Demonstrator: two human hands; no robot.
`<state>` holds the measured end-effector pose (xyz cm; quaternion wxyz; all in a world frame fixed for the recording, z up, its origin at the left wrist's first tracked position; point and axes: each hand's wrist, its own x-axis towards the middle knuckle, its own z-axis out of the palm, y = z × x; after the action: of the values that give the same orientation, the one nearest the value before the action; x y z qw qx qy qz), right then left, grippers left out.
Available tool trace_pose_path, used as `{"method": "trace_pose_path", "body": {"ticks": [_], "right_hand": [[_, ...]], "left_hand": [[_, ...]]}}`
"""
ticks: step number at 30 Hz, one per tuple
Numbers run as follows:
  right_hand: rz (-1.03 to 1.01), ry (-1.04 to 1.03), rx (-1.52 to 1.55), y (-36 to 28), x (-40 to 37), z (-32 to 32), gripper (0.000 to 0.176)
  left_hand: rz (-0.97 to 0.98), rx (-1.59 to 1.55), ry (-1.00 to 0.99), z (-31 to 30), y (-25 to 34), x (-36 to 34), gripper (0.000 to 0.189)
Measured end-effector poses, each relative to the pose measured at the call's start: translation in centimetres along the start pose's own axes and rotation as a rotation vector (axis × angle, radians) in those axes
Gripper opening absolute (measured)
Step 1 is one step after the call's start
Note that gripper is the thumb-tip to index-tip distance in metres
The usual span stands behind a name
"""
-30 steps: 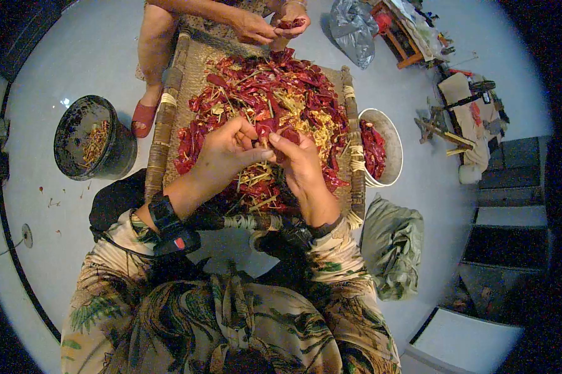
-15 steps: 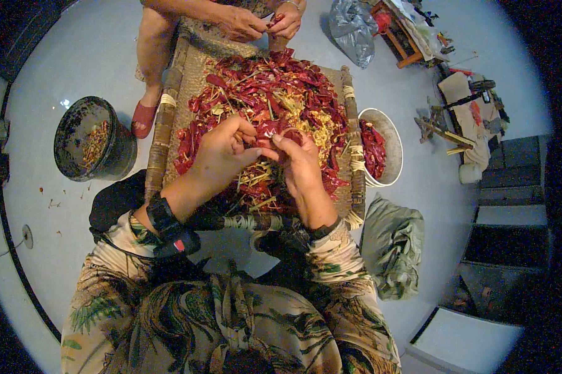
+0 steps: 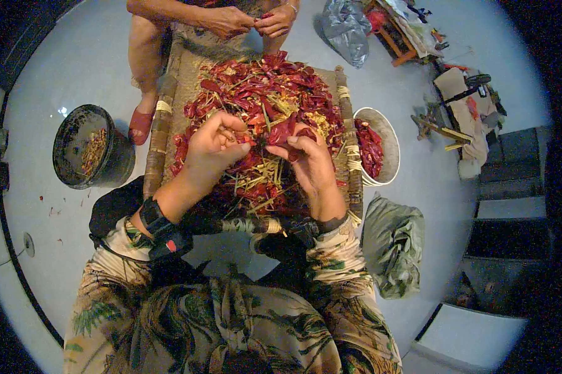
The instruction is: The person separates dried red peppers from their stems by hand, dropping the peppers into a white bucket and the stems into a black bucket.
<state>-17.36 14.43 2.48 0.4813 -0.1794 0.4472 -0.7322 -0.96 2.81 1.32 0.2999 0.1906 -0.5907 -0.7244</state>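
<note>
In the head view, my right hand (image 3: 315,165) is closed around a dark red dried chili pepper (image 3: 282,132) above the pile. A short way to its left, my left hand (image 3: 213,149) pinches with thumb and forefinger; a small red bit (image 3: 250,141) shows at the tips, too small to name surely. Below both hands spreads a heap of dried chili peppers (image 3: 243,103), mixed with pale stems and yellow seeds. It lies on a woven mat (image 3: 180,93) edged with wooden poles.
Left of the mat stands a black bucket (image 3: 122,159) with stems inside. At the right is a white bucket (image 3: 390,146) holding red chilies, with a grey-green sack (image 3: 393,249) nearer me. Across the mat, a co-worker's hands (image 3: 256,23) hold something red. A plastic bag (image 3: 346,34) lies beyond.
My hands, together at the chili before, have drawn apart. The chili stays in my right hand, and my left now pinches a small red bit. The view has shifted slightly.
</note>
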Motion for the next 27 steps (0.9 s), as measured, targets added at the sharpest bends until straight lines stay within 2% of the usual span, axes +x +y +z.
{"method": "trace_pose_path", "body": {"ticks": [5, 9, 12, 18, 21, 24, 27], "right_hand": [[0.034, -0.023, 0.052, -0.1, -0.3, 0.3, 0.008], [0.045, -0.106, -0.029, -0.1, -0.5, 0.7, 0.007], [0.107, -0.12, -0.023, 0.6, -0.5, 0.5, 0.007], [0.131, -0.205, -0.028, 1.1, -0.5, 0.5, 0.013], [0.138, -0.084, -0.049, 1.2, -0.4, 0.5, 0.016], [0.092, -0.099, -0.032, 0.7, -0.4, 0.7, 0.018], [0.061, -0.016, 0.017, 0.9, -0.3, 0.8, 0.006]], "left_hand": [[-0.165, -0.261, -0.066, -0.7, 0.6, 0.1, 0.02], [-0.279, -0.441, -0.093, -0.8, 0.7, 0.3, 0.016], [-0.222, -0.264, -0.06, 0.1, 0.9, 0.3, 0.016], [-0.247, -0.268, -0.067, -0.7, 0.1, 0.3, 0.01], [-0.27, -0.372, 0.011, -0.5, 0.9, 0.3, 0.008], [-0.235, -0.375, 0.0, -1.0, 0.4, 0.4, 0.008], [-0.246, -0.344, 0.052, -0.6, 0.7, 0.3, 0.01]]}}
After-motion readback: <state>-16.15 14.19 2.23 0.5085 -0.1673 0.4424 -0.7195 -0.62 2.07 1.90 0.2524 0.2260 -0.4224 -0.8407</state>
